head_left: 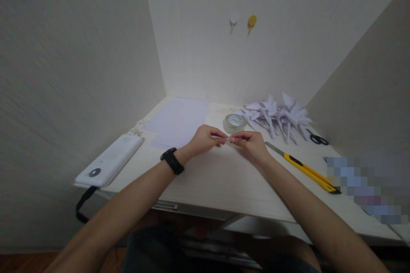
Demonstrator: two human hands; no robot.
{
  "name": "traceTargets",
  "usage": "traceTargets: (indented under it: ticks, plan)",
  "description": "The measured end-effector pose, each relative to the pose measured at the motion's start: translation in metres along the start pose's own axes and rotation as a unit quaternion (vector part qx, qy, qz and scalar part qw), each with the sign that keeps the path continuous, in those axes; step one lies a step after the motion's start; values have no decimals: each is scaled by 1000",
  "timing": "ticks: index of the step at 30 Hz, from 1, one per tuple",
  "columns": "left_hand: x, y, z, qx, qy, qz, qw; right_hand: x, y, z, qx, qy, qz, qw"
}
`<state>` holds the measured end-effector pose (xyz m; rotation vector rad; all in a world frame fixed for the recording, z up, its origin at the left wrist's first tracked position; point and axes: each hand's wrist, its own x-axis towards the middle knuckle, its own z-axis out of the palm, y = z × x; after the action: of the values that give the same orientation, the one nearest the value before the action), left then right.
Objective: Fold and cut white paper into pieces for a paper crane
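Above the pale wooden table (224, 179), left hand (203, 138) and right hand (251, 143) pinch a tiny clear tape strip (226, 139) taut between fingertips, just before the translucent tape roll (234, 123).

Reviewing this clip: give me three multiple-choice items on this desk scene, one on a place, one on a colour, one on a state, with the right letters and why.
1. Where is the tape roll?
A. just beyond the hands
B. on the white device
C. under the scissors

2. What colour is the utility knife handle?
A. red
B. yellow
C. green

3. How are the left hand and right hand placed?
A. flat on the desk, apart
B. fingertips meeting, pinching something small
C. one holding the scissors

Key: 1 A, the roll sits right behind the fingertips; 2 B, the handle is yellow with black; 3 B, the fingertips meet above the desk, though what they pinch is too small to tell.
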<state>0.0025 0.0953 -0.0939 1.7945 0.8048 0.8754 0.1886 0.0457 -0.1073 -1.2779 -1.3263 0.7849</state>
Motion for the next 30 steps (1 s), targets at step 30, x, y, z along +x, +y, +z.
traceTargets:
  ticks: [30]
  plan:
    - [-7, 4, -1, 108, -12, 129, 986, -13, -24, 5, -45, 85, -147, 984]
